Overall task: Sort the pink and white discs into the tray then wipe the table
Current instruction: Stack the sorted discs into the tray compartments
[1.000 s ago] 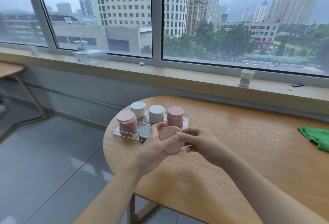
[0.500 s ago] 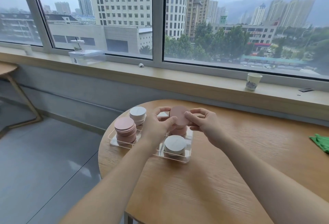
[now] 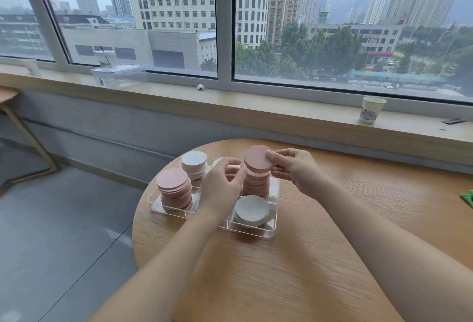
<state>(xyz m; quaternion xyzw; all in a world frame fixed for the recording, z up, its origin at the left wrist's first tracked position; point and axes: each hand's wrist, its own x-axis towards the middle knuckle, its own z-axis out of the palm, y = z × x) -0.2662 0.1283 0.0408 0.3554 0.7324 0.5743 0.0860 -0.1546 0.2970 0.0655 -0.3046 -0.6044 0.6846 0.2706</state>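
Note:
A clear divided tray (image 3: 249, 232) sits on the round wooden table (image 3: 294, 270). It holds a pink stack (image 3: 174, 190) at the left, a white stack (image 3: 194, 164) behind it, a white stack (image 3: 252, 210) at the front right and a pink stack (image 3: 256, 183) behind that. My right hand (image 3: 294, 168) pinches a few pink discs (image 3: 257, 159), tilted just above that rear pink stack. My left hand (image 3: 222, 186) hovers over the tray's middle with curled fingers, holding nothing, and hides another white stack.
A green cloth (image 3: 467, 197) lies at the table's right edge. A paper cup (image 3: 372, 109) stands on the windowsill, with a clear plastic box (image 3: 117, 76) further left. Another table's leg (image 3: 28, 140) shows at the far left.
Both hands carried the pink discs from in front of the tray to above the rear right pink stack. My left hand has let go of them; only the right holds them now.

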